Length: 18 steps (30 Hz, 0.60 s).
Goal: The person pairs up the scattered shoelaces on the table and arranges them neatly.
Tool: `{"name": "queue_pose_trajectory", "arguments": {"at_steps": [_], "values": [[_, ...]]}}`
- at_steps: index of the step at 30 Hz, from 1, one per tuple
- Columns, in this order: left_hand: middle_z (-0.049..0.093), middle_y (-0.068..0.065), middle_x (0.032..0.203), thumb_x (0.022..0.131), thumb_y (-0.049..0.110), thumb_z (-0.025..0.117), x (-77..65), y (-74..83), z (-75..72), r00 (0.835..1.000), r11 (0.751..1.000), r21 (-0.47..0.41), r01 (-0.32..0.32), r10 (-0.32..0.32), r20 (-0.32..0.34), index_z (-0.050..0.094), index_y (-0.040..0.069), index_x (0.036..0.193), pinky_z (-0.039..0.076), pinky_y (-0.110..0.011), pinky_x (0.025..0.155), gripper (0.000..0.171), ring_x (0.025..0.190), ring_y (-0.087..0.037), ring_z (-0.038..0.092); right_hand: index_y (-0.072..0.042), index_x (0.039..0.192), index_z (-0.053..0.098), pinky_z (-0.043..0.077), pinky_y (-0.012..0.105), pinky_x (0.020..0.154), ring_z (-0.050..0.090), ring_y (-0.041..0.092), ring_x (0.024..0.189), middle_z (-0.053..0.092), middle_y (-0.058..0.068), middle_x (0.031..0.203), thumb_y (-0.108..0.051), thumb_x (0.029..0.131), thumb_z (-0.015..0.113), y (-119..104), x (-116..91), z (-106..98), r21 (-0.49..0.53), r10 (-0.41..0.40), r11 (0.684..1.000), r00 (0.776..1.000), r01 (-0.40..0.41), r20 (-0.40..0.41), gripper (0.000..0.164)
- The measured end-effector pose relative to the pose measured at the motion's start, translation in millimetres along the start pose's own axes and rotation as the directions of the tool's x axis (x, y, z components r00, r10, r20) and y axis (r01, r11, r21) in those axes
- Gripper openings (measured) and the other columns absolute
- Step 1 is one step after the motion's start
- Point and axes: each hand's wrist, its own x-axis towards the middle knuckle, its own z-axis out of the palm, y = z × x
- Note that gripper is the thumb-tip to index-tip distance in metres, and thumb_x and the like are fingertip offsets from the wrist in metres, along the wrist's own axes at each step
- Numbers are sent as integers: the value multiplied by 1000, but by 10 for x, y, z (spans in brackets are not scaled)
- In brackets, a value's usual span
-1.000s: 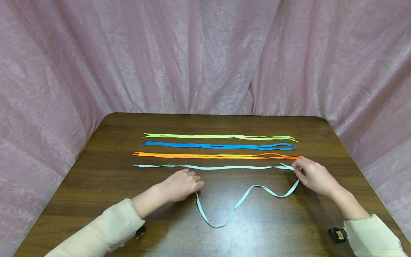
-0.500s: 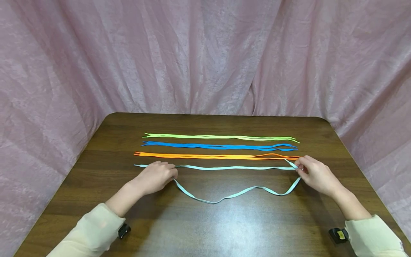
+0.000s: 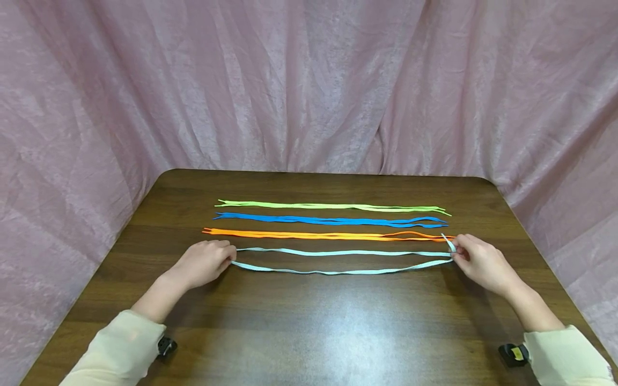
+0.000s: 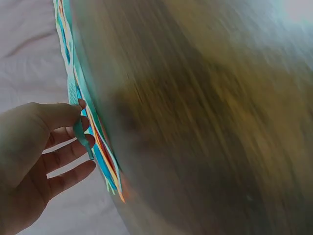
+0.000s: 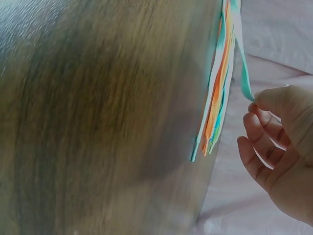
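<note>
A mint-green shoelace (image 3: 333,273) stretches between my two hands with a slight sag. My left hand (image 3: 205,262) pinches it near its left end between thumb and index finger; in the left wrist view, its short tip (image 4: 83,134) hangs below the thumb. My right hand (image 3: 485,265) pinches the other end, and a short piece sticks up past the fingertips. Just behind, a second mint-green shoelace (image 3: 338,252) lies straight on the table, its left end hidden by my left hand. In the right wrist view, the held lace (image 5: 244,73) runs to my thumb tip.
Farther back, orange shoelaces (image 3: 299,235), blue shoelaces (image 3: 299,219) and lime-green shoelaces (image 3: 299,205) lie in parallel rows. The brown wooden table (image 3: 309,332) has rounded far corners. Pink curtains (image 3: 309,86) hang behind and at both sides.
My left hand has moved left along with the lace end. The near lace has gone from a deep loose curve to nearly straight. My right hand has shifted slightly right.
</note>
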Motion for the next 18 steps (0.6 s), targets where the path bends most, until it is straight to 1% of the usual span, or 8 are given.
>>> {"name": "queue_pose_trajectory", "arguments": {"at_steps": [5,8,13,18], "values": [[52,8,70,76,2,69,-88,-123,5,998,998,-14,60,-60,36,58,16,75,37,-24,49,18,54,-6,43,-17,74,51,34,22,49,41,2,59,43,-10,67,6,66,68,29,-28,3,2,20,1000,1000,-20,3,29],[53,8,71,76,2,69,-132,-176,2,995,996,-22,84,-82,54,58,16,76,38,-24,49,18,55,-5,43,-17,74,51,35,22,50,42,1,60,44,-11,67,6,67,68,38,-39,6,2,29,1000,999,-29,16,30],[54,8,73,76,3,69,-179,-233,-12,994,995,-27,101,-100,47,59,15,77,41,-26,50,16,57,-7,48,-18,75,51,35,22,49,42,0,60,45,-12,66,5,67,68,47,-41,5,-2,49,999,998,-49,38,29],[54,8,73,75,3,70,-213,-279,-15,992,992,-33,122,-121,26,58,16,76,42,-28,50,17,58,-8,51,-18,74,52,33,21,48,40,-2,57,43,-12,64,2,68,69,62,-47,-7,-1,66,998,996,-66,56,28]]}}
